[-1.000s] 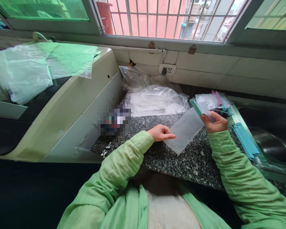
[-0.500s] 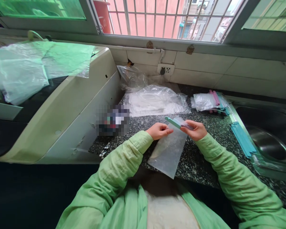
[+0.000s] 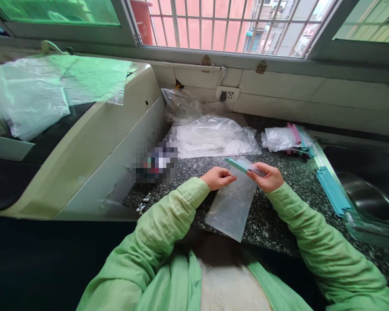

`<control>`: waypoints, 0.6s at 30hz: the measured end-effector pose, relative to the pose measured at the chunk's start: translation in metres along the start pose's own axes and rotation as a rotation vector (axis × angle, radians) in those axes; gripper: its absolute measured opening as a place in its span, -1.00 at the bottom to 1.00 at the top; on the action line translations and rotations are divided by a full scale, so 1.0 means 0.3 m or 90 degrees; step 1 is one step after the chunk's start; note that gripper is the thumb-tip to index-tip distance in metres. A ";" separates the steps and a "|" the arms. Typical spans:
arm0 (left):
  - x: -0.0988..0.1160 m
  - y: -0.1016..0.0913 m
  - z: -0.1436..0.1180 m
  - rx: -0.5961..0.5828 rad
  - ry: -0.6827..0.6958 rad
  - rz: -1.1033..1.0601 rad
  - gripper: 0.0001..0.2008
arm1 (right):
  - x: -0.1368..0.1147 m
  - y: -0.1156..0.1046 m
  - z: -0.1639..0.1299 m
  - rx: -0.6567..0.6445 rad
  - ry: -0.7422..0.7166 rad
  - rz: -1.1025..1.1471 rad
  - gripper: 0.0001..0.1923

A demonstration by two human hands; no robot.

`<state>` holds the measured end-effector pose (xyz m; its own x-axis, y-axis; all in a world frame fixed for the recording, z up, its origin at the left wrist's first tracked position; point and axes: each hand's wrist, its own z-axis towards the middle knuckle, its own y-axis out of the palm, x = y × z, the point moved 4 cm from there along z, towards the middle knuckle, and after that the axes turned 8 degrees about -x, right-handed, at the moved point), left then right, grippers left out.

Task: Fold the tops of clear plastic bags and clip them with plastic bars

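Blk/wht speckled countertop (image 3: 270,218). Clear plastic pile (image 3: 214,139) back ctr, small bags (image 3: 278,139) w/ pink clips (image 3: 294,133) to R. Pixelated item (image 3: 157,164) + shiny bits (image 3: 143,203) on L.

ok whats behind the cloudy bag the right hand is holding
Speckled countertop shows around the cloudy bag; anything directly behind it can't be made out clearly, and the right hand covers part of its top.

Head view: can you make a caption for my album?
Right hand holding a teal clip across a bag over the counter, left hand at the bag's edge.
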<state>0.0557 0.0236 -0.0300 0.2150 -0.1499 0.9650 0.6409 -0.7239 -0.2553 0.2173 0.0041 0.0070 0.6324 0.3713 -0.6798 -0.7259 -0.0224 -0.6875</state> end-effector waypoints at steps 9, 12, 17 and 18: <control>0.018 -0.022 -0.010 0.043 0.060 -0.038 -0.63 | -0.007 0.044 0.003 -0.141 0.026 0.107 -0.63; 0.028 -0.024 -0.016 0.053 0.034 -0.074 -0.62 | -0.017 0.061 0.002 -0.164 0.028 0.112 -0.63; 0.035 -0.032 -0.023 0.103 0.012 -0.099 -0.62 | -0.007 0.065 0.005 -0.146 0.072 0.141 -0.59; 0.036 -0.037 -0.024 0.123 0.015 -0.108 -0.61 | 0.000 0.061 0.007 -0.124 0.084 0.154 -0.56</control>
<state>0.0455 0.0252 -0.0164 0.0759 -0.0549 0.9956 0.7955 -0.5986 -0.0936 0.2034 0.0058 -0.0051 0.4868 0.2107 -0.8477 -0.8020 -0.2766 -0.5294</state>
